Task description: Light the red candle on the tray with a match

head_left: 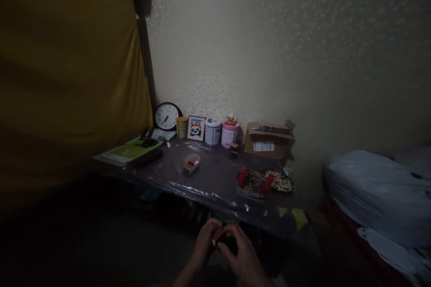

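Low in front of the table's front edge, my left hand and my right hand are close together. Between their fingers is a small matchbox with a reddish-brown face and a pale end. Both hands have their fingers closed on it, and part of it is hidden by them. On the table lies a clear plastic pack with similar small boxes inside. A round dish to the right holds two red candles, one upright and one leaning.
Behind the dish is a second speckled plate. Along the wall stand a clock, a yellow cup, a panda picture, two tins and a cardboard box. A yellow curtain hangs left; bundled bedding lies right.
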Motion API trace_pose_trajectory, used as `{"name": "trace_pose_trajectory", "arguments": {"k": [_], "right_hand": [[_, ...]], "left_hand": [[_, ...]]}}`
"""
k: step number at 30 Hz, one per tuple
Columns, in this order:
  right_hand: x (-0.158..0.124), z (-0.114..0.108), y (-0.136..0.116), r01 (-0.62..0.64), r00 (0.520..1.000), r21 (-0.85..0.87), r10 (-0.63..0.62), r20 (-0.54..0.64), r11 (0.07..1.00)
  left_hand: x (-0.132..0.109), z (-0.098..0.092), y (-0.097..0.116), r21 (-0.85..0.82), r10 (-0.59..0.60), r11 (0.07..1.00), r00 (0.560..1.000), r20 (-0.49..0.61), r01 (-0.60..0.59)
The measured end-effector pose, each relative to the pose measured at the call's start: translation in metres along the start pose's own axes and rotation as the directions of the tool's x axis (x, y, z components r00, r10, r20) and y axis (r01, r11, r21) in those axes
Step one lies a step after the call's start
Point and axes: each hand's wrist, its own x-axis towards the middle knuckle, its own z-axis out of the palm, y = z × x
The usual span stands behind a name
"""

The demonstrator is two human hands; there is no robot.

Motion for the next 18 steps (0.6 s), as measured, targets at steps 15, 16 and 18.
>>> {"name": "trace_pose_trajectory", "arguments": {"k": [15, 16, 18], "right_hand": [[0.006, -0.002, 0.013, -0.012, 0.997, 0.016, 0.014, -0.079, 1.000], [0.007, -0.004, 0.016, -0.025, 0.996, 0.037, 0.028, -0.086, 0.999], [0.009, -0.007, 0.020, -0.046, 0.994, 0.079, 0.054, -0.097, 0.996]], "left_hand": [[-0.009, 0.008, 0.017, 0.038, -0.007, 0.999, 0.998, 0.056, 0.004], [-0.010, 0.007, 0.018, 0.021, -0.024, 1.000, 0.997, 0.080, 0.023], [-0.012, 0.005, 0.019, -0.009, -0.038, 0.999, 0.990, 0.133, 0.039]]}}
